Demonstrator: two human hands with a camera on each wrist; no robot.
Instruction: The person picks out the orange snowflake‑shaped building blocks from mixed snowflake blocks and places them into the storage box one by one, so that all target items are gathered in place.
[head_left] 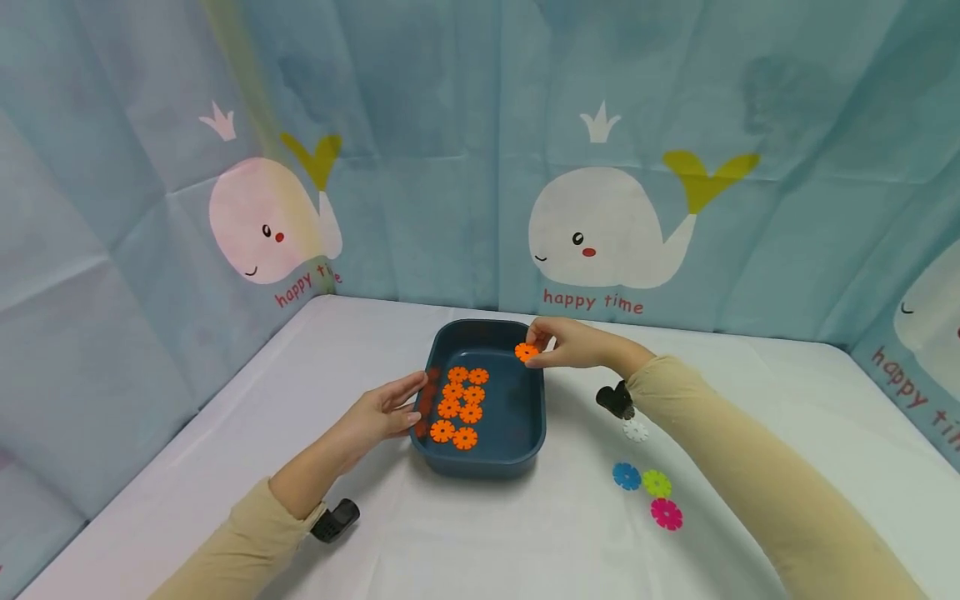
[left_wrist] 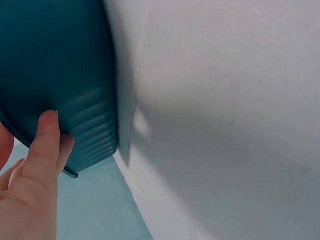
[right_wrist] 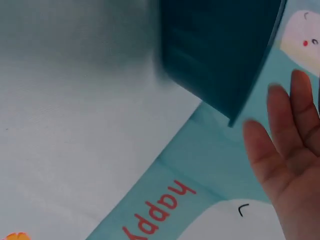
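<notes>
A dark blue plastic bin (head_left: 480,467) stands on the white table. Flat on its floor, in two rough columns, lie several orange notched plastic discs (head_left: 453,390). At the bin's left side is my left hand (head_left: 381,410), its nearly straight fingers (left_wrist: 46,137) touching the outer wall. My right hand (head_left: 572,343) pinches another orange disc (head_left: 526,352) between thumb and fingers over the bin's far right corner. In the right wrist view, the right hand (right_wrist: 287,160) shows beside the bin's rim, and the held disc is hidden.
Right of the bin lie a blue disc (head_left: 627,476), a yellow-green disc (head_left: 657,483), a pink disc (head_left: 667,514) and a white disc (head_left: 636,430). Black wrist cameras (head_left: 335,521) sit at both cuffs. A light blue whale-print curtain (head_left: 450,233) hangs behind the table.
</notes>
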